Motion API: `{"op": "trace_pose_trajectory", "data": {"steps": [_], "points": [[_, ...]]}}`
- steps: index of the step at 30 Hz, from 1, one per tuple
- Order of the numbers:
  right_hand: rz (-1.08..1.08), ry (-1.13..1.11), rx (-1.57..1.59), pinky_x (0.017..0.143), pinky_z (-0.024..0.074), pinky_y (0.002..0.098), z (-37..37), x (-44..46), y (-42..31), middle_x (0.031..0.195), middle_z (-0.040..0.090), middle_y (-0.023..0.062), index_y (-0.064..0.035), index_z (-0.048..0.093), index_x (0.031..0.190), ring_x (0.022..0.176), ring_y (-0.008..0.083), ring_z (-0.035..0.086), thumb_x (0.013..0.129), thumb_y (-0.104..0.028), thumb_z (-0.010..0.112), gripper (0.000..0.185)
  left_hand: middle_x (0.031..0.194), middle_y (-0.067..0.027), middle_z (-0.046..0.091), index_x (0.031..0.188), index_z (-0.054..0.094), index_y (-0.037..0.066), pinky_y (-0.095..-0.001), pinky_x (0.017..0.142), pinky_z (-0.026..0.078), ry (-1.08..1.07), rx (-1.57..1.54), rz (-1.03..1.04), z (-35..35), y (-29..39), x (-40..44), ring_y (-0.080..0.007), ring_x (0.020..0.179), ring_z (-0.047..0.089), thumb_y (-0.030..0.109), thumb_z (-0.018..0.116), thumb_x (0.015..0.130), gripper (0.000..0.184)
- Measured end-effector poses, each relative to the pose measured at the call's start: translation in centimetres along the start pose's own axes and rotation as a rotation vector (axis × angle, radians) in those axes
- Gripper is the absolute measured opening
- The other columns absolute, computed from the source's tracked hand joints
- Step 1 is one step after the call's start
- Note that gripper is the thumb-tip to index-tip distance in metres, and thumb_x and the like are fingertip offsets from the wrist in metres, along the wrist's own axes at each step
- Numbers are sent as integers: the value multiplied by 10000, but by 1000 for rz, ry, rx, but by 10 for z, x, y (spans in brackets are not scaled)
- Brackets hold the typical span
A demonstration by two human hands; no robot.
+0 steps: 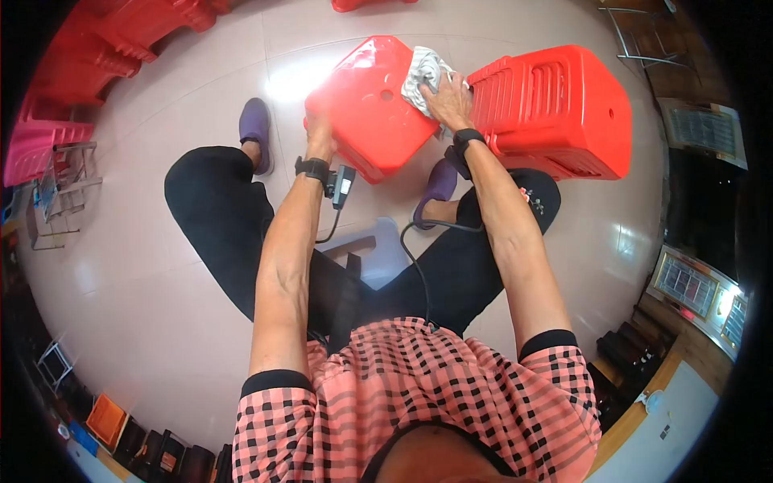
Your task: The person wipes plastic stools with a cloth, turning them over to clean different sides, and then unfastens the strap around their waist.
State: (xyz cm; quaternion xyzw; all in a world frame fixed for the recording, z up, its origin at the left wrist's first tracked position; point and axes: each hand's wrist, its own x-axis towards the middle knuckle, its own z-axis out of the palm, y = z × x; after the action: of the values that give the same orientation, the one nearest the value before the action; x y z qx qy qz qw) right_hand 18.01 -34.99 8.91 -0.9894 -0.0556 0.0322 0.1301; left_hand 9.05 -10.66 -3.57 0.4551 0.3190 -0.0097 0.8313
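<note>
A red plastic stool (358,97) stands in front of me, its seat with a small round hole facing up toward me. My left hand (320,138) grips the stool's left edge; its fingers are blurred and partly hidden. At the stool's right side, my right hand (448,103) is closed on a crumpled white striped cloth (423,76), pressed against the seat's corner. Both wrists wear black straps, and a small dark device (344,185) with a cable hangs by the left one.
More red stools, nested together and lying on their side (547,109), are close to my right hand. A pale plastic seat (382,249) shows between my legs. Red stacked stools (88,56) and a metal frame (64,189) stand at the left. Framed panels (684,282) line the right.
</note>
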Motion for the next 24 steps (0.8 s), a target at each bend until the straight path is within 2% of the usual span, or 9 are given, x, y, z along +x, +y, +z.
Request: {"op": "trace_pose_trajectory", "data": {"steps": [3,6,10,12,13,17,18,20,24], "points": [[-40,33,18,912,455,528,-1,-6,1,1325,418,185,-103,458,1355,1162,409,497,835,-468,610,654,1363,-257,444,1416,320,63,-752,914,315,43,117,-308,18,35,-35,-505,1202,454,646,504,868,821],[-117,85,-86,886,478,515,19,-36,-14,1307,426,193,-98,469,1341,1117,416,534,826,-411,640,627,1376,-287,411,1435,291,83,-773,913,280,45,119,-316,16,32,-33,-570,1183,424,666,489,864,841],[-216,-17,48,787,518,473,27,-99,-59,1213,457,198,-100,495,1297,1007,368,595,726,-238,742,637,1331,-273,455,1417,308,89,-760,860,350,-52,111,-290,6,23,-24,-518,1158,480,671,477,864,820],[-343,91,133,746,519,480,41,-116,-67,1164,462,191,-106,507,1260,950,368,609,709,-203,750,610,1304,-259,482,1401,326,87,-750,818,393,-98,99,-288,5,21,-20,-490,1120,525,669,465,871,799],[-390,111,167,730,519,483,44,-120,-65,1146,463,188,-109,511,1243,927,370,613,705,-193,751,596,1267,-242,511,1366,361,69,-690,782,461,-58,125,-237,10,22,-31,-454,1050,579,656,448,885,764],[-498,84,230,697,523,492,41,-123,-50,1114,473,176,-127,520,1217,870,382,624,702,-166,745,563,1149,-218,578,1298,445,27,-563,744,522,-32,219,-224,3,17,-36,-394,971,620,604,454,911,695],[-512,70,234,693,525,493,37,-121,-46,1112,478,173,-133,522,1219,861,384,626,703,-159,742,562,1232,-208,532,1341,410,36,-578,796,497,-51,240,-242,2,20,-39,-402,1057,569,601,450,912,710],[-498,53,207,696,526,496,28,-106,-28,1114,489,168,-137,523,1224,868,385,627,705,-152,736,562,1398,-188,439,1427,340,54,-607,898,447,-89,286,-277,-2,25,-38,-418,1228,467,593,441,912,752],[-220,117,107,722,517,524,8,-62,7,1147,506,179,-145,521,1230,889,414,622,735,-189,722,535,1314,-215,508,1374,390,-19,-526,830,522,-137,300,-214,-4,23,-43,-369,1143,550,580,448,916,756]]}}
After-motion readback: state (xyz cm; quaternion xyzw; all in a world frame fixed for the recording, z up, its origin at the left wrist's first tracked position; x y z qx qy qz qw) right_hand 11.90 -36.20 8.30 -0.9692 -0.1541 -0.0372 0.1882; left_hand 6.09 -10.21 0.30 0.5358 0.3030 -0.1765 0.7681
